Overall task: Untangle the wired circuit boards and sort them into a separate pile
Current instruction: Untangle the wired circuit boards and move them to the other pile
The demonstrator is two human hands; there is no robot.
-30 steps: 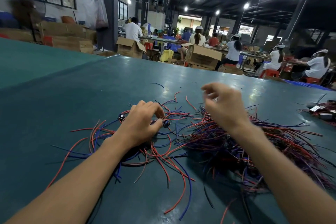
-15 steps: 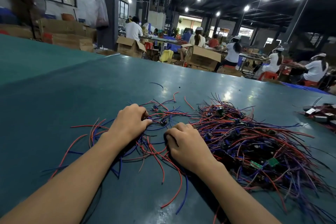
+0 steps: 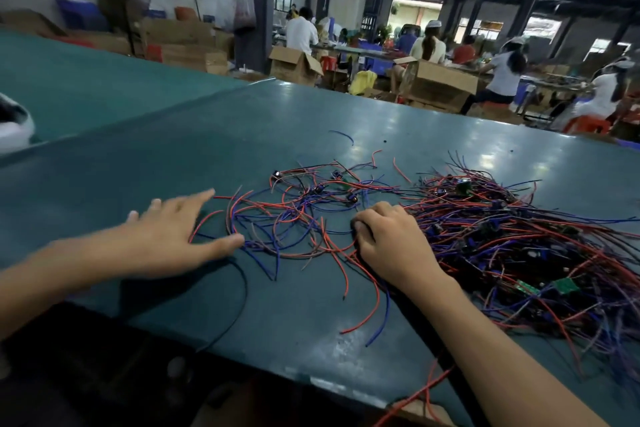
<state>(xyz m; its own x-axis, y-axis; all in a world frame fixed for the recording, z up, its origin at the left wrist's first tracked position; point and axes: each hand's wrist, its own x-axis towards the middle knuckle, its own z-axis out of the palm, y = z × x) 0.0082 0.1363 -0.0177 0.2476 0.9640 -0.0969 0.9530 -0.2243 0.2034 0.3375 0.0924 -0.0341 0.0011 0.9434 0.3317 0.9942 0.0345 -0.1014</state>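
Observation:
A small loose pile of wired circuit boards (image 3: 311,204) with red and blue leads lies in the middle of the green table (image 3: 173,149). A much larger tangled heap of wired boards (image 3: 519,246) spreads to the right, with green boards showing near its front. My left hand (image 3: 173,236) lies flat with straight fingers at the small pile's left edge, thumb touching its wires. My right hand (image 3: 391,239) sits between the two piles with its fingers curled down onto wires; what it grips is hidden under the fingers.
The table's near edge (image 3: 311,378) runs just below my arms, with a black cable (image 3: 239,305) looping over it. A single blue wire (image 3: 343,136) lies farther back. Cardboard boxes (image 3: 294,66) and seated people fill the hall behind the table.
My left hand let go of the small pile, opened and slid left. My right hand came down from the air onto the wires between the piles. The camera turned left.

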